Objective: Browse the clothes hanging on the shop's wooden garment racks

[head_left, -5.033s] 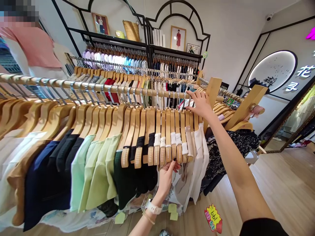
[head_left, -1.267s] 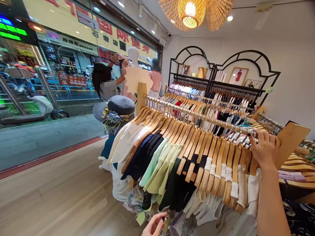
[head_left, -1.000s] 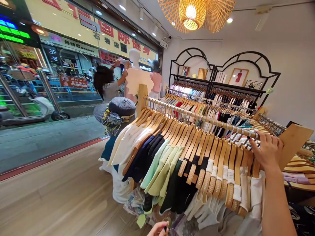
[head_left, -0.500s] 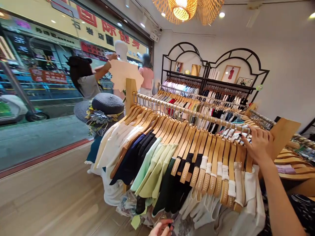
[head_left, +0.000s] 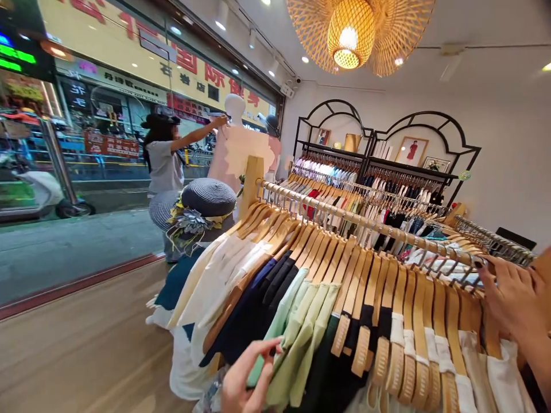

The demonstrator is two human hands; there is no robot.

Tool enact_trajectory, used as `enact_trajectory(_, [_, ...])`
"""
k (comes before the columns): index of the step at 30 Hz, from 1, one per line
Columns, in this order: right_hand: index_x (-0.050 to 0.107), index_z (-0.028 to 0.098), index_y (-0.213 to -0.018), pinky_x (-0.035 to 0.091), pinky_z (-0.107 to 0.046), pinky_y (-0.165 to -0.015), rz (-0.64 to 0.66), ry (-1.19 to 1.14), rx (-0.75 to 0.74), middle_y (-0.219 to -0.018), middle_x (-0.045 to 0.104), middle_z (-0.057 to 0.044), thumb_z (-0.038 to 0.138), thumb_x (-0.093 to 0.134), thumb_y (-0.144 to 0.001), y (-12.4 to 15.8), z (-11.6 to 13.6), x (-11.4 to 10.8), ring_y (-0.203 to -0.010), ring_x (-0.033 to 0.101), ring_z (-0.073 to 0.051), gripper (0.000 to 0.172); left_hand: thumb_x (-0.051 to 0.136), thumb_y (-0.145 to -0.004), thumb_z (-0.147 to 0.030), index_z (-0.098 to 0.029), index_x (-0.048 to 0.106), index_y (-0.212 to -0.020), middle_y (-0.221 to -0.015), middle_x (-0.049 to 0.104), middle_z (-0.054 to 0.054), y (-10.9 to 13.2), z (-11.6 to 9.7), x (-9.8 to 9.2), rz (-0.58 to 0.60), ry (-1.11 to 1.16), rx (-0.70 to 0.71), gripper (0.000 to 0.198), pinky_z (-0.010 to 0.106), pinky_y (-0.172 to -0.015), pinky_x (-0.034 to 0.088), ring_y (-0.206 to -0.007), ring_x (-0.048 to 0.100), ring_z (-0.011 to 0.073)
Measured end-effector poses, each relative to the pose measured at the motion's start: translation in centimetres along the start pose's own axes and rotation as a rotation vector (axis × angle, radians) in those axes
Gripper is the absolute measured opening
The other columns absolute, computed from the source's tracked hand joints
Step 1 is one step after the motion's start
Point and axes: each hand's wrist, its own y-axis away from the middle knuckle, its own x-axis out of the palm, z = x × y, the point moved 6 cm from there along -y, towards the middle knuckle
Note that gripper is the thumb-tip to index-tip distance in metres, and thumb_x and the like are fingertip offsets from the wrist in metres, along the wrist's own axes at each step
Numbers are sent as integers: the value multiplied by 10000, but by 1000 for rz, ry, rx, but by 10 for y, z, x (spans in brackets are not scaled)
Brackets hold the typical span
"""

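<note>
Wooden hangers (head_left: 313, 244) with clothes hang close together along a clothes rail (head_left: 374, 226). My left hand (head_left: 246, 376) is low in front of them, thumb and fingertips brought together at the edge of a light green top (head_left: 297, 338). Beside that top hangs a mint green one (head_left: 282, 304). At the rail's right end, my right hand (head_left: 514, 292) lies over the bar, fingers curled round it and thumb on the near side. Just below it hang white garments (head_left: 501, 373).
Dark straw hats (head_left: 209, 198) with flowers stand at the rail's left end. By the window, a person (head_left: 166, 155) reaches toward a mannequin (head_left: 235, 106). More clothes racks (head_left: 327, 166) and black arched shelves (head_left: 424, 160) line the back. A woven lamp (head_left: 350, 34) hangs overhead.
My left hand has risen from the frame's bottom to the light green top. The view has shifted, so the rack appears nearer and lower. My right hand stays on the rail. The person by the window stands straighter.
</note>
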Motion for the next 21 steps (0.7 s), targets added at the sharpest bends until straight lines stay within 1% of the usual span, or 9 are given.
enact_trajectory(3, [403,504,-1487,331,-718,-992,-130,57,109,-1189,670,-103,624,322,-931,-8,40,-12,-1200,535,-482,574,525,-962,-238,-246,696,-1125,-1031,766,52,-89,-20,-33,-33,-165,343,237,321,-883,585,-960,723,211])
enact_trajectory(5, [442,426,-1481,332,-687,-1032,-181,76,102,-1272,644,-130,604,365,-934,-22,92,-14,-1233,527,-471,580,490,-978,-225,-242,638,-1269,-1179,738,70,-152,-29,-38,-15,-285,493,327,378,-1002,539,-1126,676,229])
enact_trajectory(6, [484,370,-1456,347,-651,-1055,-175,69,66,-1291,634,-145,589,371,-943,-31,124,-12,-1238,533,-445,569,483,-986,-245,-230,595,-1344,-1254,711,84,-183,-35,-35,-2,-341,552,375,410,-1061,504,-1213,634,243])
enact_trajectory(8, [567,267,-1368,365,-579,-1089,-76,52,-50,-1283,636,-142,532,369,-976,-52,194,2,-1252,535,-378,513,458,-1007,-301,-202,520,-1443,-1421,619,107,-239,-44,-17,57,-451,623,451,471,-1165,406,-1377,509,271])
enact_trajectory(11, [598,229,-1321,344,-495,-1098,27,80,-94,-1309,633,-110,450,345,-1014,-77,278,31,-1260,509,-308,455,426,-1025,-429,-184,478,-1496,-1548,505,108,-295,-57,32,169,-564,707,533,537,-1232,283,-1479,377,310])
enact_trajectory(13, [604,214,-1323,323,-482,-1082,59,130,-38,-1277,655,-108,424,316,-1029,-84,306,53,-1220,512,-299,462,358,-1043,-487,-192,468,-1508,-1554,502,95,-311,-58,67,247,-584,735,561,541,-1251,230,-1488,362,303])
enact_trajectory(16, [675,191,-1206,323,-461,-1023,83,221,49,-1091,711,-112,397,270,-1035,-80,313,79,-1045,553,-283,486,292,-1045,-546,-232,511,-1474,-1459,590,92,-315,-50,102,301,-585,717,575,597,-1208,267,-1390,471,317])
enact_trajectory(19, [715,182,-1109,344,-454,-945,57,256,38,-987,721,-132,406,240,-1017,-70,304,90,-935,569,-290,533,339,-1033,-544,-232,527,-1451,-1415,598,118,-308,-41,109,229,-593,738,555,645,-1168,269,-1351,477,349])
enact_trajectory(21, [734,213,-1078,361,-476,-869,-15,222,24,-926,725,-150,454,217,-989,-64,294,94,-845,580,-312,577,376,-1019,-559,-234,560,-1410,-1359,615,117,-305,-38,108,160,-572,772,541,626,-1145,292,-1309,499,347])
